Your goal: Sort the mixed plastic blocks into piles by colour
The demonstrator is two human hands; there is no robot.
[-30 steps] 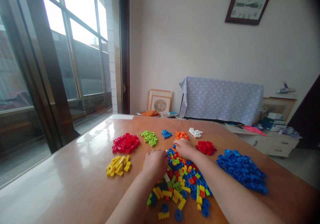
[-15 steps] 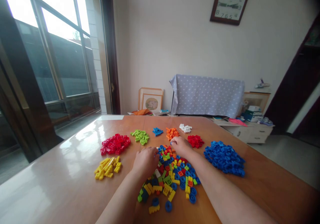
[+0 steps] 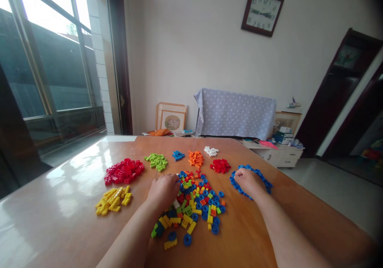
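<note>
My left hand [image 3: 164,189] rests at the left edge of a mixed heap of toy building bricks [image 3: 188,211], its fingers curled in. Whatever those fingers hold is hidden. Over the pile of blue pieces [image 3: 263,179] on the right is my right hand [image 3: 249,181], fingers closed together; anything in them is too small to make out. The mixed heap has yellow, green, red, orange and white bricks along with round blue pieces, some lying loose at its near side.
Sorted piles curve around the heap: yellow bricks [image 3: 113,200], red bricks [image 3: 124,171], green pieces [image 3: 156,161], blue bricks [image 3: 178,155], orange pieces [image 3: 196,158], white pieces [image 3: 211,151] and a smaller red pile [image 3: 220,166]. All lie on a glossy wooden table [image 3: 72,216].
My right hand has moved right, from the far side of the mixed heap to the blue pile. My left hand stays by the heap. The view has turned slightly right.
</note>
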